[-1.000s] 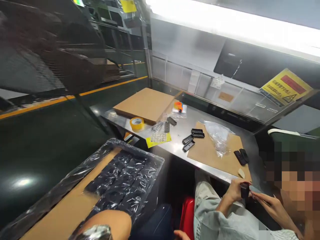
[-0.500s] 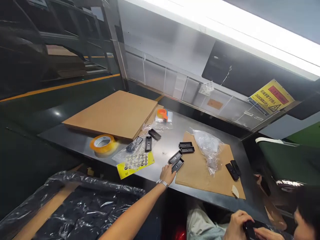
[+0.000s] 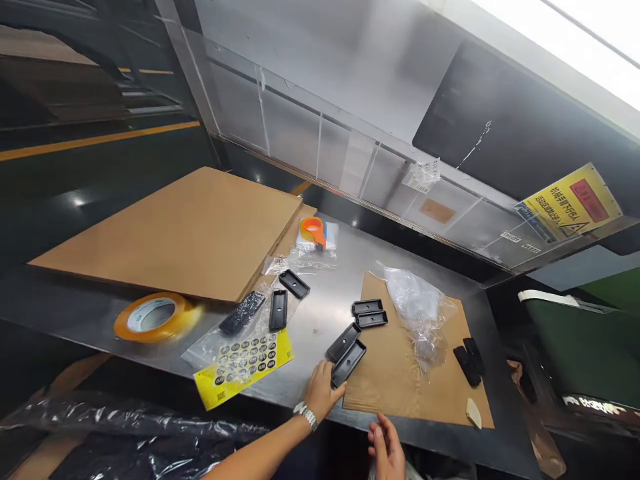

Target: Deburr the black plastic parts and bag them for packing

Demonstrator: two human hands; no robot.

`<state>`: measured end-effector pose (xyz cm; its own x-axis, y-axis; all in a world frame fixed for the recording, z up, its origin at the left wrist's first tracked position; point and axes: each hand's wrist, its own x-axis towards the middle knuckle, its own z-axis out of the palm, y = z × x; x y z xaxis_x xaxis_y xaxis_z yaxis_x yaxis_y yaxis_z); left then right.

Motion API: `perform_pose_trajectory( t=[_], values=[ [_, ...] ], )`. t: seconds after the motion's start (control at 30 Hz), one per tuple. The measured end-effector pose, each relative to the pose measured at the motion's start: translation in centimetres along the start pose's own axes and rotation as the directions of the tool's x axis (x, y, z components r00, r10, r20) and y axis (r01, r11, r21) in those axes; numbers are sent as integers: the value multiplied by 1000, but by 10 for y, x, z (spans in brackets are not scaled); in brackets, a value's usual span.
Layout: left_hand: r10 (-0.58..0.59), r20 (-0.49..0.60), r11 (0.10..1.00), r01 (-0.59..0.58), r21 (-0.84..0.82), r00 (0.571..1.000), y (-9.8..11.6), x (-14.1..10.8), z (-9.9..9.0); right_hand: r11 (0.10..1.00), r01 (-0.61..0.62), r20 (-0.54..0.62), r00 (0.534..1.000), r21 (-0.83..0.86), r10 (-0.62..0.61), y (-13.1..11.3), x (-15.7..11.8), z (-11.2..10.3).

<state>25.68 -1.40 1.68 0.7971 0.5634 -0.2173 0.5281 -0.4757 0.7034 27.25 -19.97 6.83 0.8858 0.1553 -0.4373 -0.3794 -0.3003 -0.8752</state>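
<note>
My left hand (image 3: 323, 392), a metal-band watch on its wrist, is closed on the near end of a shallow black plastic tray (image 3: 349, 363). Fingers lie along the tray's left side, with the thumb at its lower end. Touching that tray is a second black tray (image 3: 344, 342). Two more, an upper tray (image 3: 367, 307) and a lower tray (image 3: 372, 319), lie side by side at the brown cardboard's (image 3: 385, 387) left edge. At the table's front edge, my right hand (image 3: 387, 447) is partly in view, fingers apart and holding nothing.
A stack of cardboard (image 3: 175, 233), tape roll (image 3: 150, 317), orange tape dispenser (image 3: 315, 230) and yellow sticker sheet (image 3: 245, 367) occupy the left side. A clear plastic bag (image 3: 415, 300) and black pieces (image 3: 470, 360) lie right. A clear panel (image 3: 295, 133) stands behind.
The view has moved closer and shifted. My right hand has come into view at the bottom. A co-worker's hands with a black piece have left the view. My left hand stays at the tray.
</note>
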Motion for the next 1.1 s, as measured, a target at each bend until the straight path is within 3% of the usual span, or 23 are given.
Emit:
perform_pose_trajectory(
  t=[0.1, 0.2, 0.33, 0.47, 0.6, 0.7, 0.83, 0.97, 1.1],
  values=[
    [64, -39, 996, -66, -63, 997, 7, -6, -27, 995, 2, -32, 999, 98, 1, -25, 32, 39],
    [128, -123, 972, -149, -184, 984, 18, -17, -52, 984, 65, 129, 988, 164, -87, -63, 52, 68],
    [115, -199, 933, -175, -314, 973, 33, -37, -78, 963, 103, 331, 926, 250, -184, -96, 53, 90],
    [18, -154, 886, -87, -456, 988, 41, -59, -99, 953, -3, 433, 891, 304, -135, -101, 44, 93],
    [-130, -139, 819, 27, -573, 982, 46, -74, -115, 941, -134, 577, 813, 312, -75, -94, 27, 90],
    [-177, -151, 778, 44, -627, 972, 48, -80, -120, 940, -177, 656, 752, 291, -61, -87, 9, 89],
    [-193, -191, 759, 23, -651, 962, 54, -86, -116, 938, -170, 690, 718, 302, -93, -81, -8, 87],
    [-224, -213, 743, 25, -669, 951, 59, -88, -113, 941, -105, 684, 713, 321, -154, -78, -11, 84],
    [-250, -169, 710, 62, -701, 953, 60, -82, -111, 948, 4, 654, 724, 317, -222, -75, -9, 80]
  ],
)
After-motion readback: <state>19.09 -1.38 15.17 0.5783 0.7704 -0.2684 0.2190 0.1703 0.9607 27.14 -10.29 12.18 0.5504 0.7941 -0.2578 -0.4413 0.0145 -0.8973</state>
